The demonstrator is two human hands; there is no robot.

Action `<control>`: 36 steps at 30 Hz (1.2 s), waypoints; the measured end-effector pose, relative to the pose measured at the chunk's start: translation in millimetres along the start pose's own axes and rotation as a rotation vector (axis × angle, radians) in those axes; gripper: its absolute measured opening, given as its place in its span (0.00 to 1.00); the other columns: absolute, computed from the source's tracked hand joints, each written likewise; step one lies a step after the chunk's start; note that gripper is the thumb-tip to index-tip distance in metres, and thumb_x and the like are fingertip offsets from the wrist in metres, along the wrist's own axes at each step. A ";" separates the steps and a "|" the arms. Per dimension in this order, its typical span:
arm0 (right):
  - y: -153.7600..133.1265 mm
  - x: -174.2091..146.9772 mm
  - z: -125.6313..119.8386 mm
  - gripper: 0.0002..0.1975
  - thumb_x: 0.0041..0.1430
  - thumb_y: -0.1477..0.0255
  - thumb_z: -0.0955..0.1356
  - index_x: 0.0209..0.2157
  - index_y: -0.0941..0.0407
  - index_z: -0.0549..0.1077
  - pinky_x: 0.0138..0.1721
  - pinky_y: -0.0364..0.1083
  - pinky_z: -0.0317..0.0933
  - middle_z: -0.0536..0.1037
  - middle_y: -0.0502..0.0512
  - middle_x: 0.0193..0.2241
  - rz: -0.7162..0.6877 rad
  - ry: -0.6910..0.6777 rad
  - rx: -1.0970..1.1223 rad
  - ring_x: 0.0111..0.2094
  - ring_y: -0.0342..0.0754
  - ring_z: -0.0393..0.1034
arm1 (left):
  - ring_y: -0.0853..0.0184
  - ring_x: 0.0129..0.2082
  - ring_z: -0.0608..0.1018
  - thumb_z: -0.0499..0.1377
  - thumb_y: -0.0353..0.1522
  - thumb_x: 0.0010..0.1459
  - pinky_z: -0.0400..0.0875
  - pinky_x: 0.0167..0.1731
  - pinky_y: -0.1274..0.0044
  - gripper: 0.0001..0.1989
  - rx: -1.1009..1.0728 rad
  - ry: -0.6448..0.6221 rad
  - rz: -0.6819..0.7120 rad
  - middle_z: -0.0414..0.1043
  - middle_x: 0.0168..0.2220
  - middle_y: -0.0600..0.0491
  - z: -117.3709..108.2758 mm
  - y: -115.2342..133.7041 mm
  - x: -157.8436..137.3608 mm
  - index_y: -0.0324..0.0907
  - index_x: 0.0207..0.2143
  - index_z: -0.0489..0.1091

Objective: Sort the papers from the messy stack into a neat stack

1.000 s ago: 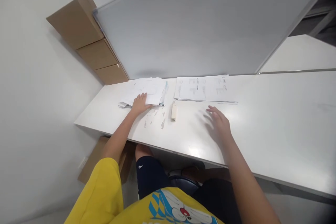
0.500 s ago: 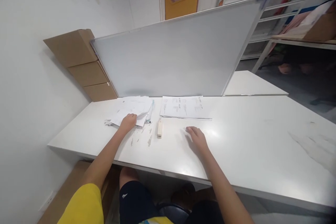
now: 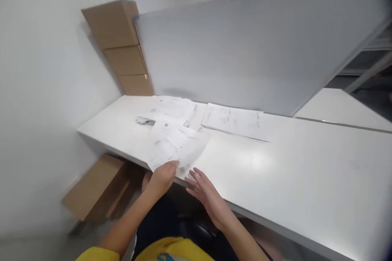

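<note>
Between its fingers and thumb my left hand grips the near edge of some printed paper, held over the front of the white table. Whether it is one sheet or more I cannot tell. Close by on the right is my right hand, fingers spread and nothing in it, by the table's front edge. Behind the held paper lies a loose pile of printed papers. A flatter stack of printed sheets rests to its right. The stapler seen earlier is hidden from view, apparently behind the held paper.
A large whiteboard stands along the back of the white table. Cardboard boxes are stacked at the back left against the wall. Another cardboard box sits low beneath the table's left side.
My left hand has drawn printed paper from the left pile toward me. My right hand has moved left and nearer, its fingers now spread. The camera view has shifted and is blurred.
</note>
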State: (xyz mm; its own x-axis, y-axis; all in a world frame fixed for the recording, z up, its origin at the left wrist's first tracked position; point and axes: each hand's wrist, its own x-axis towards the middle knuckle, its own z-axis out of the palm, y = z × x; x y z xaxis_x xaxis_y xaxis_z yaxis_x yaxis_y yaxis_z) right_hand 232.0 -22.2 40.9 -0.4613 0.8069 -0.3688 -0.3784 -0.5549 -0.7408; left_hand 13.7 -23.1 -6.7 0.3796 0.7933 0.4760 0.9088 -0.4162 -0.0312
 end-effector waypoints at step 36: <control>-14.9 -2.6 -55.3 0.29 0.58 0.44 0.64 0.48 0.50 0.77 0.46 0.55 0.70 0.81 0.58 0.46 0.064 0.233 -0.246 0.51 0.60 0.73 | 0.52 0.71 0.51 0.49 0.22 0.59 0.46 0.68 0.50 0.35 -0.354 -0.434 0.302 0.57 0.69 0.53 -6.5 -18.7 -4.1 0.52 0.67 0.58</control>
State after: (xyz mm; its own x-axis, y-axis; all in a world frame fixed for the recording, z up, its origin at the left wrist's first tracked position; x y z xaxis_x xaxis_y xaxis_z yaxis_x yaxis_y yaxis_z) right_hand 283.2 -4.8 21.9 -0.2714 0.8125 -0.5160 -0.1366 -0.5632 -0.8150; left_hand -6.0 -21.4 -2.4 0.7135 0.6948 0.0903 0.6663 -0.7127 0.2193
